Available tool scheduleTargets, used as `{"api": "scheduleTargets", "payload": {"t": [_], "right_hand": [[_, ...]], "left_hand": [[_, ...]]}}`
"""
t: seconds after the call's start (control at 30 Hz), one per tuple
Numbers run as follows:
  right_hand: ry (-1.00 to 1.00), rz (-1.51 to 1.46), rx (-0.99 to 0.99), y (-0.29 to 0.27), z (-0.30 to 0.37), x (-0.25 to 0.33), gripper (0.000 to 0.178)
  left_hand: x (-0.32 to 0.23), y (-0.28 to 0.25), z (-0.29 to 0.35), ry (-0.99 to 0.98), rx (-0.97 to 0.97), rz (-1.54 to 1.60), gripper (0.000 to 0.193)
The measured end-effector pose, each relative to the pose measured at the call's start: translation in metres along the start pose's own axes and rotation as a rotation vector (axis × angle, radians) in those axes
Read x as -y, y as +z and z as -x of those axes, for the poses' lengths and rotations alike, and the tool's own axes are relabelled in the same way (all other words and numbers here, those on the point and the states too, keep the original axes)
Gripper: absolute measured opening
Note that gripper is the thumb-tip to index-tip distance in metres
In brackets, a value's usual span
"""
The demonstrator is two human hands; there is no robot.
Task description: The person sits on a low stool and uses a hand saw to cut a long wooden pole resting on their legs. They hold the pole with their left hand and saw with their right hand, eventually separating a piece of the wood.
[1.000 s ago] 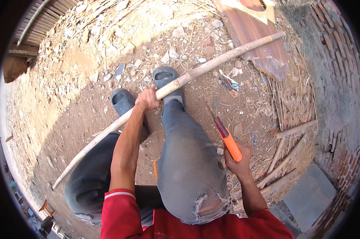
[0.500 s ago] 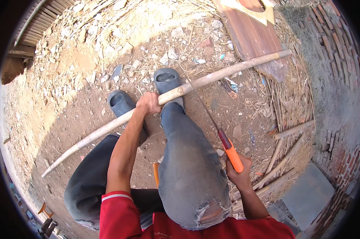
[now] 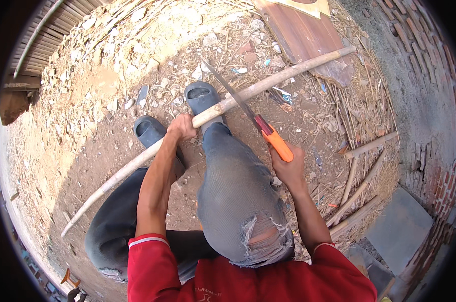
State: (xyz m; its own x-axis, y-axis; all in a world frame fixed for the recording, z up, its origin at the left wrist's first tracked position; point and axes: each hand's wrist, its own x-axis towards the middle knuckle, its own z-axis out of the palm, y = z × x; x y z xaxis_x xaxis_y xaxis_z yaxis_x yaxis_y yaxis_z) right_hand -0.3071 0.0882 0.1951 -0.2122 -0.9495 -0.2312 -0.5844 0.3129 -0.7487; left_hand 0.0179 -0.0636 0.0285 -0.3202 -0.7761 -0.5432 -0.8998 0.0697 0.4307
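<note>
A long pale bamboo pole [image 3: 273, 80] runs slantwise from the lower left to the upper right, passing over my right foot in its dark slipper [image 3: 200, 98]. My left hand [image 3: 182, 127] is closed round the pole just left of that foot. In my right hand [image 3: 288, 163] I grip the orange handle of a hand saw [image 3: 242, 104]. Its blade lies across the pole a little right of my foot, with the tip pointing to the upper left beyond it. Whether the teeth have cut into the bamboo I cannot tell.
A brown wooden board [image 3: 313, 38] lies under the pole's far right end. Several cut poles [image 3: 356, 199] and dry straw lie at the right, before a worn brick wall [image 3: 419, 60]. Grey flat sheets [image 3: 399, 229] lean at the lower right. Stones and rubble [image 3: 137, 63] cover the ground ahead.
My right hand has pushed the saw forward and to the left, so more of the blade extends past the pole. My left hand keeps its hold on the bamboo. The whole view has shifted slightly.
</note>
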Motion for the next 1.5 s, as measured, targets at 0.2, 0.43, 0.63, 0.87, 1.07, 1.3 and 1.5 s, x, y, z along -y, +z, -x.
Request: {"api": "scheduleTargets", "payload": {"t": [0.2, 0.43, 0.63, 0.87, 1.07, 1.3, 1.5], "right_hand": [[-0.171, -0.082, -0.120, -0.011, 0.105, -0.010, 0.008], [-0.252, -0.145, -0.174, 0.055, -0.034, 0.010, 0.013], [0.287, -1.134, -0.072, 0.055, -0.046, -0.092, 0.023], [0.431, -1.475, -0.156, 0.082, -0.036, -0.094, 0.027], [0.124, -0.746, -0.192, 0.053, -0.022, -0.070, 0.016], [-0.097, -0.250, -0.187, 0.034, 0.005, -0.065, 0.013], [-0.243, -0.141, -0.078, 0.001, 0.031, -0.034, 0.011]], "left_hand": [[-0.006, 0.001, 0.005, -0.094, -0.005, -0.099, 0.036], [0.010, 0.011, -0.004, 0.024, -0.049, -0.119, 0.039], [0.015, 0.009, -0.016, 0.034, 0.060, 0.021, 0.041], [-0.003, -0.002, 0.004, 0.044, -0.178, -0.112, 0.045], [-0.003, 0.026, 0.025, 0.111, -0.387, -0.219, 0.048], [-0.008, 0.032, 0.020, 0.002, -0.341, -0.288, 0.047], [-0.036, 0.043, 0.019, -0.267, -0.379, -0.135, 0.048]]}}
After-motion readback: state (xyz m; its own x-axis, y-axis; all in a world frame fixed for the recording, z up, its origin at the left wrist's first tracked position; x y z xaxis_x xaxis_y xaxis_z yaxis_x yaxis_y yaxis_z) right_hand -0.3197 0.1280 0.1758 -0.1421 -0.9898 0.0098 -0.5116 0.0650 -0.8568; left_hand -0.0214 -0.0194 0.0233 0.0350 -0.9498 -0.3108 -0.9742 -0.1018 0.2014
